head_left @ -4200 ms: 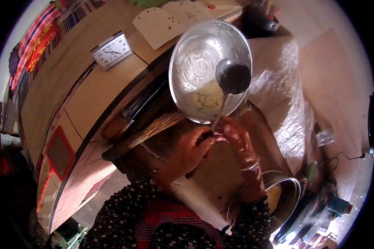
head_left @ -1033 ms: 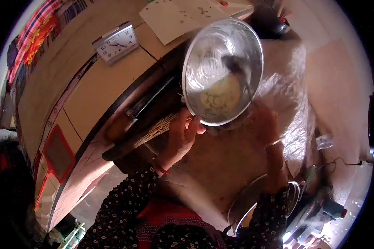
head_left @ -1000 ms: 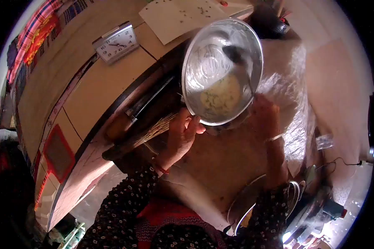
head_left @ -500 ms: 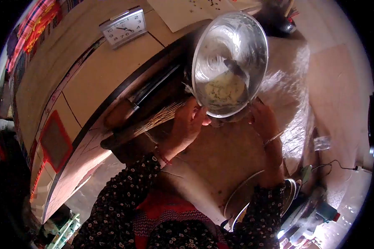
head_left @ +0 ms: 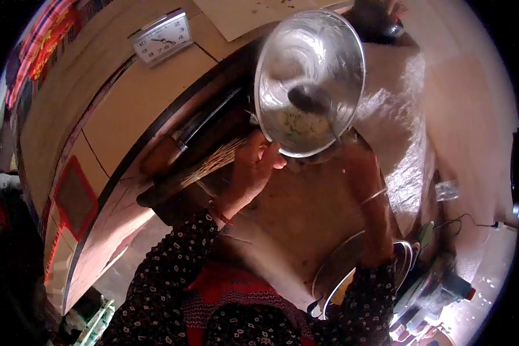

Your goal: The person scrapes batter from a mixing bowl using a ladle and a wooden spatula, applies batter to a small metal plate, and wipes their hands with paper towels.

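Observation:
A shiny metal bowl (head_left: 282,75) is tilted toward me, with a pale batter flecked with green (head_left: 300,124) pooled at its lower side. My left hand (head_left: 256,164) grips the bowl's near-left rim. My right hand (head_left: 356,158), blurred, is at the near-right rim, its fingers partly hidden. A dark-looking ladle (head_left: 307,99) is inside the bowl, its handle running over the rim toward my right hand.
A twig brush (head_left: 219,161) and a long-handled tool (head_left: 207,118) lie left of the bowl. Beyond are a clock (head_left: 161,39) and a red-framed fly swatter (head_left: 76,199). A metal pot (head_left: 406,254) sits by my right forearm.
The ladle has shifted left inside the bowl, and my right hand has moved slightly up and left. The bowl appears slightly further left and up, along with the whole view.

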Tool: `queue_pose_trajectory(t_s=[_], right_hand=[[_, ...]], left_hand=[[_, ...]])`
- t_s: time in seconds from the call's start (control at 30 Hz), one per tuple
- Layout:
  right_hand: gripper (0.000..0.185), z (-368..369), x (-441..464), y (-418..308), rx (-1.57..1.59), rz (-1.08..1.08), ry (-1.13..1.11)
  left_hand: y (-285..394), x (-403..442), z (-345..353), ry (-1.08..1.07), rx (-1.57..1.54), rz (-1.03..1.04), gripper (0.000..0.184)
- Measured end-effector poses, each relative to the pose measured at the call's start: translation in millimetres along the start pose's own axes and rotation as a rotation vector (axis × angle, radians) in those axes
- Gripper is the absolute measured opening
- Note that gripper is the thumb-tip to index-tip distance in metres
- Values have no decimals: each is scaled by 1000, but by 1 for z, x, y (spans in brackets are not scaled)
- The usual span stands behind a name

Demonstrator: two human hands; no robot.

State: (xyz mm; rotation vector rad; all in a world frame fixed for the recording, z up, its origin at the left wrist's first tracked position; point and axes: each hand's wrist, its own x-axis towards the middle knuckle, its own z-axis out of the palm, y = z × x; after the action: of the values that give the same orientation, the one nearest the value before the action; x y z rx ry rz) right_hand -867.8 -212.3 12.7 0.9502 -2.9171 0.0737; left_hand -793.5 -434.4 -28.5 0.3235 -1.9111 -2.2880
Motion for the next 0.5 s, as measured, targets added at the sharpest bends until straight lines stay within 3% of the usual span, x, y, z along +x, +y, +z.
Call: queue_pose_trajectory(t_s=[0.1, 0.2, 0.27, 0.4, 0.47, 0.5], right_hand=[[9, -5, 15, -14, 306, 128, 26], [10, -11, 12, -29, 207, 129, -48], [9, -9, -9, -29, 86, 189, -214], [16, -16, -16, -26, 157, 277, -221], [17, -5, -6, -35, 344, 114, 133], [17, -4, 1, -40, 346, 123, 144]], left_hand=[[-2, 1, -3, -14, 62, 42, 16], [3, 1, -4, -30, 63, 5, 15], [1, 0, -8, -41, 90, 24, 15], [6, 1, -2, -22, 37, -4, 13], [6, 1, 1, -12, 16, -41, 13], [7, 1, 1, 10, -10, -82, 13]])
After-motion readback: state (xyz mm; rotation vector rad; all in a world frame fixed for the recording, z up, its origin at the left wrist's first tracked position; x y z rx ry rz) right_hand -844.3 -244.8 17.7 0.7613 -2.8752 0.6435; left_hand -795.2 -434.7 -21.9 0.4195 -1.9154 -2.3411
